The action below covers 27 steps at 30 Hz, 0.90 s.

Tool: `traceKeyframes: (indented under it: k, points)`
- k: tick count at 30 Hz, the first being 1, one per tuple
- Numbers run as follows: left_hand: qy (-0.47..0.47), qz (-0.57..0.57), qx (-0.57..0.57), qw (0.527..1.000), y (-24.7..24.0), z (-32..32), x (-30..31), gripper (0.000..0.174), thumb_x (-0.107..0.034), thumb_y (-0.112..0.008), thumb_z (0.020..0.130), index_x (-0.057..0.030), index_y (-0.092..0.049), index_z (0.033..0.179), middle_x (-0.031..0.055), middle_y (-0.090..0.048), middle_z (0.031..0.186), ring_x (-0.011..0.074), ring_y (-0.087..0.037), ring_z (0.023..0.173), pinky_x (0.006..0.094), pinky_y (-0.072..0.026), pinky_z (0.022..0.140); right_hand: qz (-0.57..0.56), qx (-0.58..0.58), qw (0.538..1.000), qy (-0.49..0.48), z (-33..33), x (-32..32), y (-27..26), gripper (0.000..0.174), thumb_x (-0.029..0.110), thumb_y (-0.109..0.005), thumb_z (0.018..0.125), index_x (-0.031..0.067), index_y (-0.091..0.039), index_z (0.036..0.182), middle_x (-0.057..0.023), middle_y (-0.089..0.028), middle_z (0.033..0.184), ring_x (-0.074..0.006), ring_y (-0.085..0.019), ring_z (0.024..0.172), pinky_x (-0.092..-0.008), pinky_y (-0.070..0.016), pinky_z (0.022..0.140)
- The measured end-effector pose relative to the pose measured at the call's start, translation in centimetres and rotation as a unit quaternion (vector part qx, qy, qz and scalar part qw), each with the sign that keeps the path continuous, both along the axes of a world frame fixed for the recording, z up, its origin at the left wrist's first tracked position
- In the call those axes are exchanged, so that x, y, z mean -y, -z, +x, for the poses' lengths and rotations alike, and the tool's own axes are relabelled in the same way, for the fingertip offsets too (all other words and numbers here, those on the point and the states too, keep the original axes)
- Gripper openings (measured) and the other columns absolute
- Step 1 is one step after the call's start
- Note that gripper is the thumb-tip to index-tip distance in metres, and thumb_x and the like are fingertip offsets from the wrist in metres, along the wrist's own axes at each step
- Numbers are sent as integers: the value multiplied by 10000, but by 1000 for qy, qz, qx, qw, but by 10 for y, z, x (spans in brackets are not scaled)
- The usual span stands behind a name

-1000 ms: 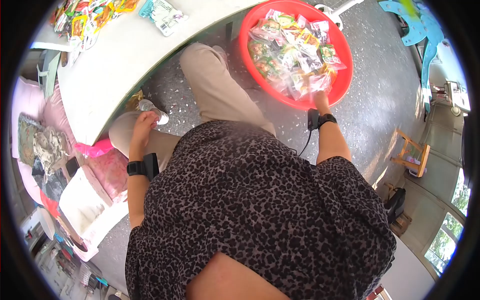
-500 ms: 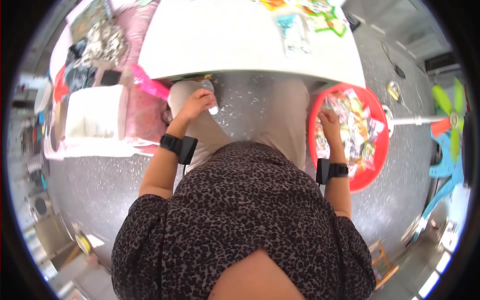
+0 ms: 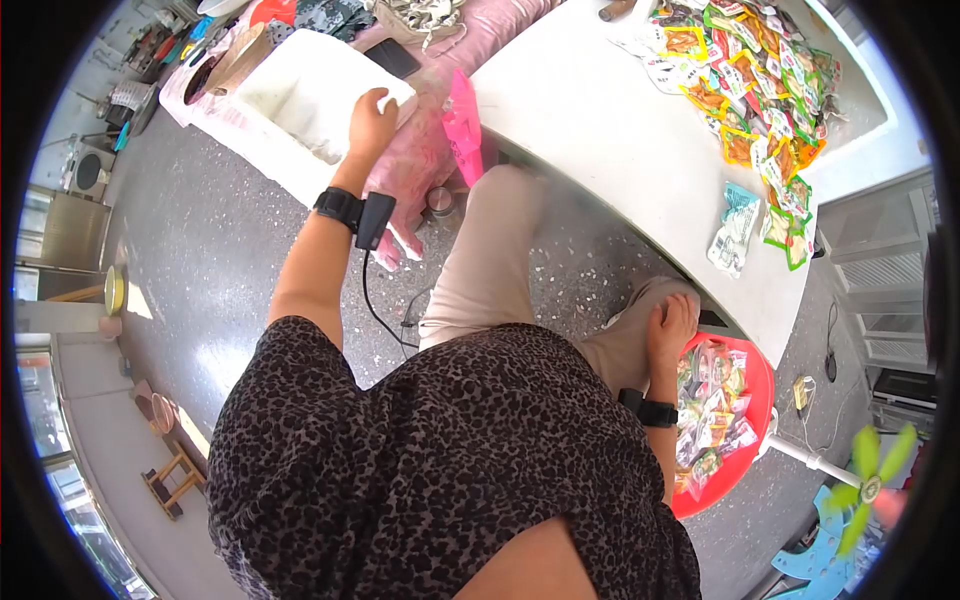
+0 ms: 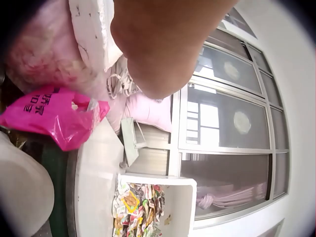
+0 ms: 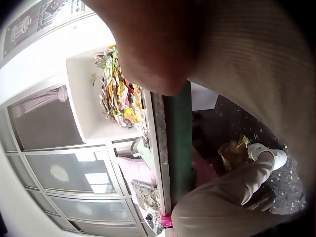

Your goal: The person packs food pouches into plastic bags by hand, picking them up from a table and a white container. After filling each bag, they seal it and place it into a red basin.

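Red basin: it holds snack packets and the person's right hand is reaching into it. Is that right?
No. The right hand rests on the person's knee beside the red basin, not in it, as the head view shows. The basin does hold snack packets.

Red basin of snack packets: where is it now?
Head view: the red basin sits on the floor at the person's right, beside the right hand, near the edge of the white table.
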<state>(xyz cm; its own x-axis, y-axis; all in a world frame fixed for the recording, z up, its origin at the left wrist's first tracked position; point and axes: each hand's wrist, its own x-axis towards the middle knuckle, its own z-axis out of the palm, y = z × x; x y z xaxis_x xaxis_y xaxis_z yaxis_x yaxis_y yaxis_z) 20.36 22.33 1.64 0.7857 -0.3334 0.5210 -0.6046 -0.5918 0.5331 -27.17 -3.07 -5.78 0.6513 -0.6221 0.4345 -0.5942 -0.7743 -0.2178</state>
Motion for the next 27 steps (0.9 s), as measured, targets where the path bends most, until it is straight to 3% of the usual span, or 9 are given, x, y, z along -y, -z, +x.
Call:
traceKeyframes:
  k: [1, 3, 5, 8, 14, 20, 23, 27]
  points:
    - [-36, 27, 61, 997, 4, 21, -11, 312, -199, -517, 706, -5, -525, 950, 183, -537, 927, 303, -494, 908, 357, -382, 789, -1, 0, 1000, 2, 0, 1, 0, 222, 161, -557, 650, 60, -537, 847, -83, -526, 980, -274, -427, 1022, -415, -282, 865]
    - [-135, 91, 56, 985, 14, 53, -31, 391, -247, -505, 707, 2, -498, 1008, 185, -524, 960, 307, -469, 957, 362, -354, 843, -5, -9, 1000, 7, 1, 0, -2, 208, 152, -552, 648, 60, -538, 834, -80, -528, 975, -277, -432, 1014, -414, -285, 862]
    - [-235, 168, -18, 957, 21, 71, -45, 453, -296, -481, 710, -2, -475, 1055, 194, -508, 1007, 314, -462, 978, 356, -350, 858, -6, -9, 1000, 11, 2, 1, -3, 196, 145, -548, 647, 60, -539, 823, -77, -530, 970, -280, -436, 1007, -413, -288, 859]
    - [-207, 215, -171, 939, 37, 91, -63, 475, -317, -457, 716, -2, -467, 1070, 210, -499, 1024, 317, -466, 979, 355, -358, 853, -5, -2, 1000, 12, 3, 0, -4, 186, 140, -544, 648, 60, -539, 815, -76, -533, 962, -282, -438, 1003, -410, -293, 854]
    - [-136, 277, -189, 932, 25, 84, -68, 348, -285, -417, 738, -33, -532, 948, 206, -530, 958, 324, -500, 922, 395, -381, 807, -9, 1, 1000, 12, 5, -3, -7, 186, 135, -540, 645, 62, -539, 817, -73, -538, 950, -275, -439, 1005, -407, -302, 848]
    - [-172, 221, -106, 954, 33, 96, -71, 292, -244, -386, 757, -36, -549, 881, 194, -553, 890, 345, -521, 844, 397, -407, 749, -2, -1, 1000, 11, 6, 0, -5, 178, 131, -537, 640, 68, -538, 806, -70, -536, 951, -271, -438, 1007, -402, -295, 854]
    - [-136, 143, -80, 977, -6, 65, -50, 279, -234, -393, 758, -27, -559, 844, 196, -560, 843, 347, -523, 820, 390, -411, 733, -2, -4, 1000, 11, 4, 1, -3, 170, 130, -536, 638, 68, -535, 797, -66, -538, 944, -269, -437, 1007, -404, -294, 854]
    - [-13, 20, -89, 996, -44, 16, -4, 250, -230, -459, 751, -9, -567, 797, 170, -574, 744, 294, -548, 723, 349, -416, 667, 9, 21, 1000, 4, 7, 0, -8, 173, 114, -542, 630, 61, -532, 795, -76, -541, 931, -273, -456, 977, -400, -320, 829]
